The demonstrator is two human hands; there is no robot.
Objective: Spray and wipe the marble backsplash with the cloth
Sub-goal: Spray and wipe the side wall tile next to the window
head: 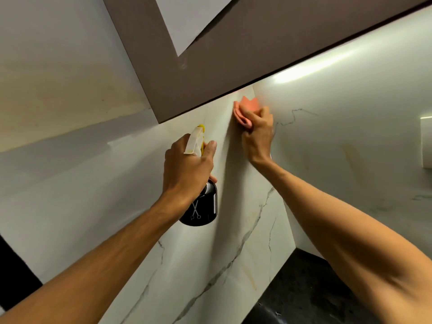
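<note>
A crumpled salmon-orange cloth point(248, 108) is being gripped by the right hand point(257, 136), its fingers curled round the bunched folds. The cloth is being pressed against the white, grey-veined marble backsplash point(236, 253). It is sticking out beyond the fingertips, above the knuckles. It is just beside the inner corner where two marble panels meet and just under the lower edge of the flat brown wall cabinet point(210, 78).

A glossy black, rounded spray bottle point(202, 210) with a white scissors mark and a white-and-yellow trigger head is being held by the left hand point(187, 169). Its fingers are wrapped round the neck and the thumb is lying along the side of the trigger head. The black body is hanging below the heel of this hand, beside the wrist, and the nozzle is being pointed upward past the knuckles. Whether the bottle is touching the marble cannot be told.

The left hand is being held lower than the right hand and to its left, the two apart. A dark speckled stone bench point(304, 288) is showing beneath the right forearm. A bright streak of light is being reflected on the marble above and to the right of the right hand.
</note>
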